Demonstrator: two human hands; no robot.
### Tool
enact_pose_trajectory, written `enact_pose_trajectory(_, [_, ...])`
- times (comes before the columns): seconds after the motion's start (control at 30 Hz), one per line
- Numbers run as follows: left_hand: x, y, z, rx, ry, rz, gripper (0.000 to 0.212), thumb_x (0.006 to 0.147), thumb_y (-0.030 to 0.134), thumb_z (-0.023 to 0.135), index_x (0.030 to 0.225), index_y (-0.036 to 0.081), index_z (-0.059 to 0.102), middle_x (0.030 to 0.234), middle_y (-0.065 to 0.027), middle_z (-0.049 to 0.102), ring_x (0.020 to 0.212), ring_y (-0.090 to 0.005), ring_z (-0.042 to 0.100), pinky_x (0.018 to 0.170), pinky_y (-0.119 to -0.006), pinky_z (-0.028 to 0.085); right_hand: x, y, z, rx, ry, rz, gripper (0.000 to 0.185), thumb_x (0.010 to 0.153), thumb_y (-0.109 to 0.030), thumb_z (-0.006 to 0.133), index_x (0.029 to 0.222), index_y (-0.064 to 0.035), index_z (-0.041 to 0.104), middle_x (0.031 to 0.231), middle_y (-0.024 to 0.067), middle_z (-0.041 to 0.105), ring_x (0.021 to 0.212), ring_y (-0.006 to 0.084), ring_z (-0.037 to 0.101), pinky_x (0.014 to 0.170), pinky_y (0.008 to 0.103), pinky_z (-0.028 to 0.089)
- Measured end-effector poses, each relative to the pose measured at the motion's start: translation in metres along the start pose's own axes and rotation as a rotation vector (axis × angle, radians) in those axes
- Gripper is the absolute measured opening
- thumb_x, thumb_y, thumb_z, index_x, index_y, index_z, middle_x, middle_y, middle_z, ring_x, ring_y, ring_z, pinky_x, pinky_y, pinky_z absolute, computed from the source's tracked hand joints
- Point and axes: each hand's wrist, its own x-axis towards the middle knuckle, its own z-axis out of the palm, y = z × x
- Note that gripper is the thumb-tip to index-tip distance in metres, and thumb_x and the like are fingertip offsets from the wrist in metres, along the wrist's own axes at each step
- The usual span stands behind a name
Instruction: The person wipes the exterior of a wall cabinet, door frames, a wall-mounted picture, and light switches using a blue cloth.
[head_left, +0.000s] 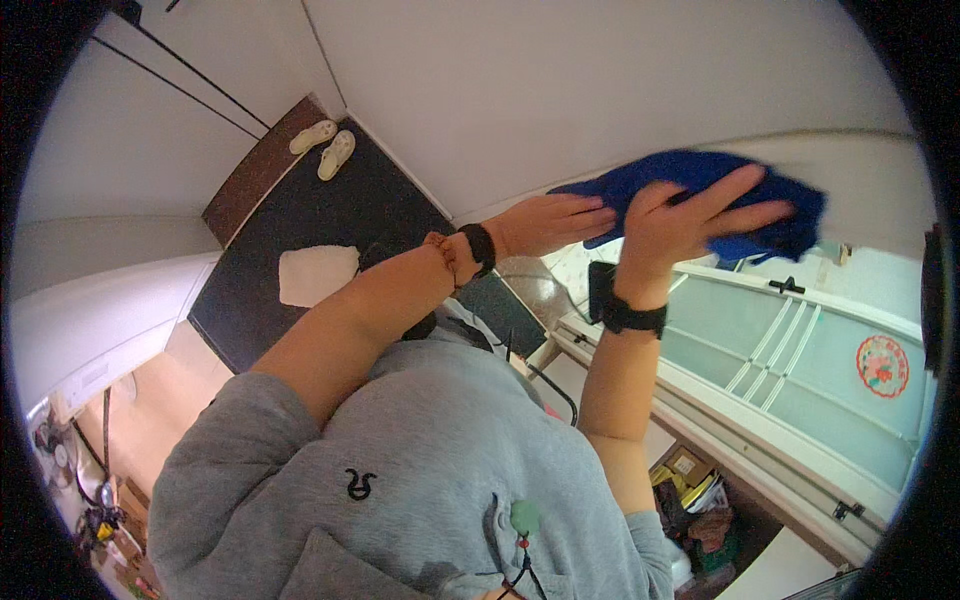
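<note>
A dark blue cloth (750, 202), blurred at its edges, is spread in front of a pale wall. My right hand (679, 217) is on the cloth, with two fingers extended across it and the others bent against it. My left hand (555, 225) reaches in from the left, its straight fingers touching the cloth's near edge; its thumb is hidden, so its grip is unclear. A black band (478, 249) and a beaded bracelet are around my left wrist. My right wrist wears a black strap (634, 315) with a dark rectangular device.
Pale shoes (337, 154) and a folded white cloth (319, 275) lie on the dark surface (262, 225) below. To the right stands a frosted-glass panel (840, 352) in a white frame, bearing a round red decoration. Beneath it, an open compartment holds bags and boxes (686, 469).
</note>
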Motion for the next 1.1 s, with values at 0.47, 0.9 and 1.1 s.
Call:
enact_pose_trajectory(0.47, [-0.054,0.020,-0.015,-0.278,-0.003,-0.503,0.043,0.083,0.007,0.057,0.124,-0.005,0.050,0.131,-0.0220,0.045,0.130,-0.0364,0.039,0.108,-0.041,0.036,-0.124,0.015,0.013,0.005,-0.337,-0.125,0.061,0.075,-0.025,0.066,0.132,-0.0112,0.053,0.138,0.0254,0.037,0.124,0.0482,0.039,0.101,0.0607,0.032])
enact_pose_trajectory(0.9, [-0.038,0.025,0.011,-0.102,-0.086,-0.147,0.052,0.076,0.013,0.061,0.126,0.000,0.052,0.130,-0.0152,0.047,0.126,-0.0337,0.040,0.111,-0.040,0.033,-0.131,0.021,0.030,0.032,-0.156,0.041,0.079,0.076,-0.033,0.065,0.138,0.0024,0.032,0.136,0.0423,0.018,0.123,0.0601,0.024,0.100,0.0680,0.024])
enact_pose_trajectory(1.1, [-0.045,0.023,0.000,-0.116,-0.017,-0.350,0.046,0.079,0.008,0.055,0.125,0.002,0.053,0.130,-0.0123,0.048,0.130,-0.0279,0.038,0.110,-0.038,0.033,-0.092,-0.010,0.012,0.152,-0.167,0.161,0.085,0.075,-0.027,0.069,0.142,0.0031,0.027,0.142,0.0433,0.004,0.130,0.0615,0.014,0.104,0.0641,0.021])
